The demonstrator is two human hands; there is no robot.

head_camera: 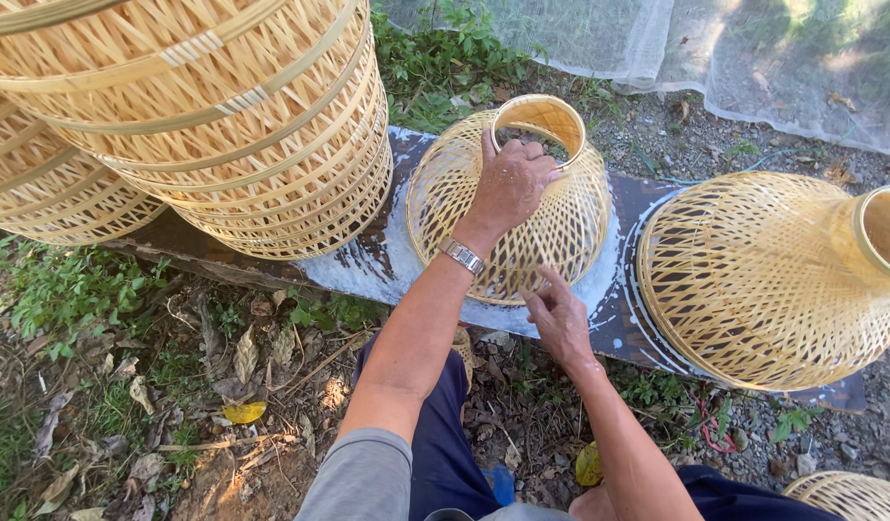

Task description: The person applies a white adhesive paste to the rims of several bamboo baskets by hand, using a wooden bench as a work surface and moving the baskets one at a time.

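Left hand (511,185) lies on the upper wall of the woven bamboo shade (464,183), just below its round neck ring (539,123). Fingers are bent over the weave and one fingertip reaches up to the ring's edge. Palm presses flat; the hand steadies the shade but does not close around it. A metal wristwatch (461,255) sits on this wrist.

Right hand (559,318) is at the shade's lower rim, nearest the person. Fingers are extended and partly spread, tips at or touching the weave; contact cannot be confirmed from this angle. Nothing is held in it.

The shade is bell-shaped, open lattice, pale yellow. It lies tilted on a dark board (638,207), wide mouth toward the person, neck pointing away. White smears and curved rings mark the board (397,260) around the shade.

On the same board, right of centre, a second shade of the same shape (754,280) lies on its side, neck toward the right edge of view. The two are near but apart.

Upper left: a stack of nested shades (223,125), with a further stack (40,183) behind it at the left edge.

Lower right corner: part of another woven piece (850,495).

Ground is soil, dry leaves and grass (107,289). White netting (754,58) lies across the top right.
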